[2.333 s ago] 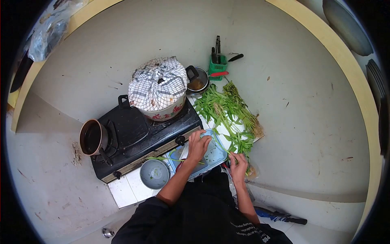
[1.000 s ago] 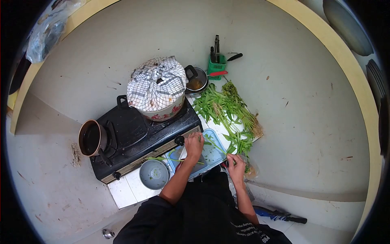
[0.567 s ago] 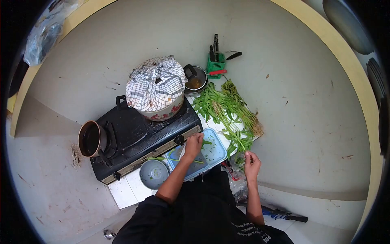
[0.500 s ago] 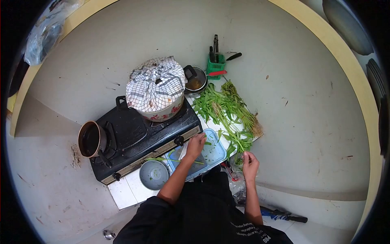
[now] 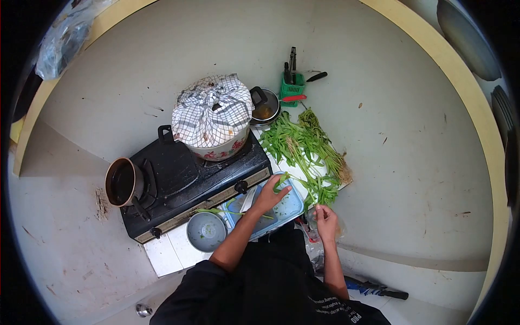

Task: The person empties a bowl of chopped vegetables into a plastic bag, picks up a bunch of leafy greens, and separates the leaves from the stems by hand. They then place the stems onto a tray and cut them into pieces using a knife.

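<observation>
My left hand [image 5: 268, 196] is over the blue tray [image 5: 292, 203], its fingers curled around a piece of green stem and leaf. To the right, my right hand [image 5: 326, 219] pinches the lower end of a leafy green stem at the near edge of the pile of greens [image 5: 295, 142]. A white-bladed knife [image 5: 248, 199] lies on the tray, partly behind my left hand. Left of the tray, a grey bowl [image 5: 206, 232] holds a few green bits, and a long stem lies across its far rim.
A black stove [image 5: 168, 168] carries a cloth-topped pot [image 5: 212, 116] and a small saucepan [image 5: 123, 182]. Behind the greens stand a lidded pan [image 5: 265, 111] and a green utensil basket [image 5: 293, 89]. Plastic bags hang below my right hand.
My right hand has moved a little left and down and now pinches a stem. My left hand has shifted slightly right, and its fingers have spread around the green piece.
</observation>
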Demonstrator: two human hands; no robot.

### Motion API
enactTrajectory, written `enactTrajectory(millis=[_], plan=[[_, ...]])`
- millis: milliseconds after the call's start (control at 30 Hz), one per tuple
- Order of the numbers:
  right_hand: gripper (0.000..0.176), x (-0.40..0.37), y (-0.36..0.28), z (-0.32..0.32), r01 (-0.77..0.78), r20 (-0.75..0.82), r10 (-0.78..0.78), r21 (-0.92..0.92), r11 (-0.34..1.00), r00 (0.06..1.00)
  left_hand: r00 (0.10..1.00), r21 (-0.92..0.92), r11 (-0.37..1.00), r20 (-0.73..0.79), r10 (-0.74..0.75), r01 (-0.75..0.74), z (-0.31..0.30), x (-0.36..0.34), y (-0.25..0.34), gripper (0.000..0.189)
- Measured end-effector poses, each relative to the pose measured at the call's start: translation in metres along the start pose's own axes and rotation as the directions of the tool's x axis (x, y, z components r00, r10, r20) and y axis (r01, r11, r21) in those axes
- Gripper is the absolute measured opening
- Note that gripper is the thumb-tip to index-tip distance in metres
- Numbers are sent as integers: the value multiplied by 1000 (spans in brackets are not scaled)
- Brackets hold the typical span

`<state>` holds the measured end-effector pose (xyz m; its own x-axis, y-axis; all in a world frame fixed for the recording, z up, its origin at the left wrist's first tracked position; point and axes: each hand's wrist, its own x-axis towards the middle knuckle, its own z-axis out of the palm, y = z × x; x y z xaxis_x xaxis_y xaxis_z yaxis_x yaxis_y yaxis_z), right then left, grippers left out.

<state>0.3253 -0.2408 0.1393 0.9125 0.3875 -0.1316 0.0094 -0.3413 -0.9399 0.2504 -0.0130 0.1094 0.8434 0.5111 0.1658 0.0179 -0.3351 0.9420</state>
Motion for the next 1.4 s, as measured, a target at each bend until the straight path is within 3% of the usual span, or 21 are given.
enactTrajectory(millis=[100,200,300,600,700,800,900,1000,1033,1133,1333,1400], plan=[[28,-1,1,3,-34,34,35,-28,999,999,996,-198,976,-16,-90,85,3,2,2,30],[28,-2,0,4,-33,50,34,-33,999,998,997,-126,989,-18,-76,73,-2,5,-1,24],[27,-5,-7,4,-89,56,87,35,995,995,993,-272,959,-59,-101,81,-1,4,5,22],[27,-5,6,7,-61,88,57,43,997,994,994,-182,983,-104,-30,11,-4,5,5,18],[26,-6,5,7,-32,92,30,19,999,995,988,-45,999,-151,-29,23,-4,5,2,15],[27,-9,-5,8,-13,143,9,27,1000,990,978,317,948,-185,99,-36,-3,6,-6,14],[28,-9,-7,12,-3,116,4,-10,1000,993,934,379,925,-331,134,1,4,2,-11,11],[30,-6,-2,0,-10,12,10,7,1000,1000,901,331,930,-435,1,159,-8,5,-31,13],[30,-5,-2,-7,-37,4,37,0,999,999,928,212,965,-366,-70,156,-14,5,-37,17],[29,-5,4,-20,-82,-1,82,-9,997,997,989,124,987,-120,-84,98,-20,4,-46,25],[29,-6,9,-13,-33,-4,33,-13,999,999,995,71,997,-96,-3,9,1,2,-39,37],[28,-6,12,-10,-14,0,14,-16,1000,1000,987,-72,995,-140,-78,68,5,4,-31,38]])
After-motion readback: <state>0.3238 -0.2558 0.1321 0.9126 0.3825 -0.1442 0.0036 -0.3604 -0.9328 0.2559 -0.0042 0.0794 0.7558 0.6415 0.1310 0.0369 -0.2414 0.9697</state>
